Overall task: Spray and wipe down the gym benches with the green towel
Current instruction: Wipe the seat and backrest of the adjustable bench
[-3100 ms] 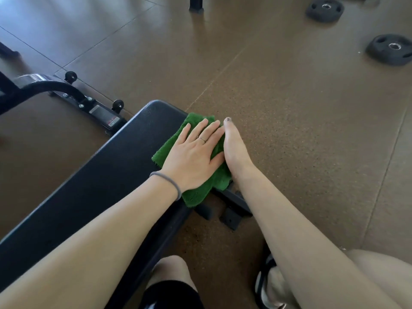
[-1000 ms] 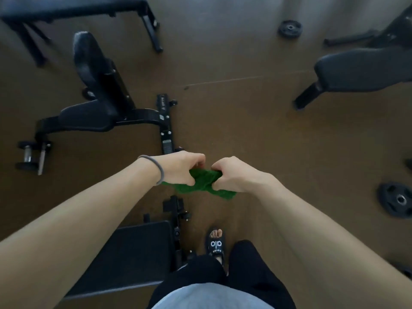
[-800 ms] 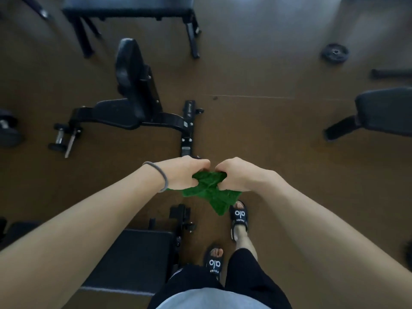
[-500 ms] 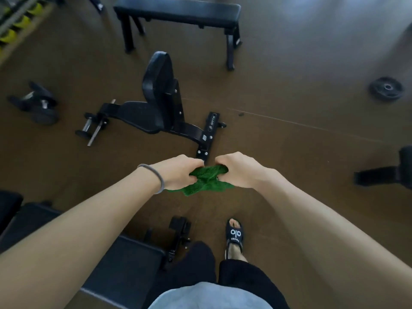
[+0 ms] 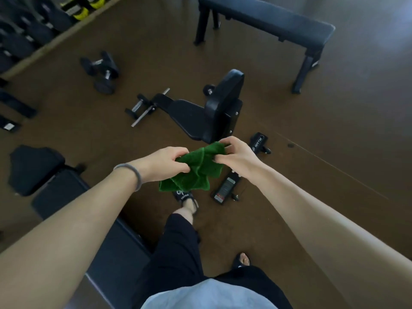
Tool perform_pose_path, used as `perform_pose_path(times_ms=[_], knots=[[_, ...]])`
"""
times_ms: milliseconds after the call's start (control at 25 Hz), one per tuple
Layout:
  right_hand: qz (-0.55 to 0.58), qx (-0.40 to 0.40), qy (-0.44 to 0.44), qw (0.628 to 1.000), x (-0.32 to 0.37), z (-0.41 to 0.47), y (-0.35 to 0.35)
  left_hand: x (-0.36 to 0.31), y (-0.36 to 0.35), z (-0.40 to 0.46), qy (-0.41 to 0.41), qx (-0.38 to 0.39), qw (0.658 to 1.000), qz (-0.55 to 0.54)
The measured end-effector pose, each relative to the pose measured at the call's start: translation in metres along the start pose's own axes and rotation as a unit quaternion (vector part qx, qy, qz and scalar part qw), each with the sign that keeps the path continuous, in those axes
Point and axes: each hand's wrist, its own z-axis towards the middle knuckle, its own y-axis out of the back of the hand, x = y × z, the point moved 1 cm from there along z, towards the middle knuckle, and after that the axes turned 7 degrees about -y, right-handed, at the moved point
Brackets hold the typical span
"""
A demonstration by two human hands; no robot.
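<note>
I am looking down past my arms: closest, at my left side, the padded surface (image 5: 73, 210) of one bench is running away toward the left. Out in front, I am holding the green towel (image 5: 196, 170) bunched in the air between both hands, above the floor. My left hand (image 5: 166, 165) is gripping its near-left fold with curled fingers; my right hand (image 5: 237, 156) is pinching its far-right corner. Just beyond the towel, the adjustable bench (image 5: 200, 112) is lying nearest, slightly closer to my right hand; the flat bench (image 5: 278, 23) is standing farther off.
</note>
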Motion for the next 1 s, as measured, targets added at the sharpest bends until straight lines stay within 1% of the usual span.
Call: perform_pose_path(times_ms=[80, 280, 400, 480, 600, 760, 800, 880, 1000], knots=[[0.015, -0.025, -0.012, 0.999, 0.017, 0.035, -0.012, 0.023, 0.03, 0.022, 0.017, -0.022, 1.0, -0.012], [0.072, -0.09, -0.08, 0.99, 0.07, 0.172, -0.073, 0.102, 0.146, 0.113, 0.053, -0.049, 0.995, -0.075], [0.123, -0.151, -0.161, 0.968, 0.096, 0.24, -0.108, 0.142, 0.208, 0.169, 0.074, -0.065, 0.987, -0.128], [0.15, -0.181, -0.196, 0.952, 0.109, 0.262, -0.125, 0.158, 0.243, 0.198, 0.057, -0.06, 0.988, -0.127], [0.205, -0.245, -0.24, 0.917, 0.117, 0.285, -0.132, 0.166, 0.286, 0.24, 0.049, -0.032, 0.994, -0.095], [0.293, -0.303, -0.284, 0.861, 0.121, 0.315, -0.127, 0.169, 0.312, 0.292, 0.031, -0.02, 0.998, -0.054], [0.306, -0.308, -0.286, 0.854, 0.124, 0.324, -0.129, 0.169, 0.316, 0.303, 0.031, -0.017, 0.998, -0.044], [0.303, -0.308, -0.28, 0.857, 0.129, 0.346, -0.134, 0.168, 0.322, 0.327, 0.026, -0.009, 0.999, -0.021], [0.304, -0.316, -0.253, 0.862, 0.127, 0.389, -0.141, 0.175, 0.326, 0.371, -0.006, -0.029, 0.999, 0.037]])
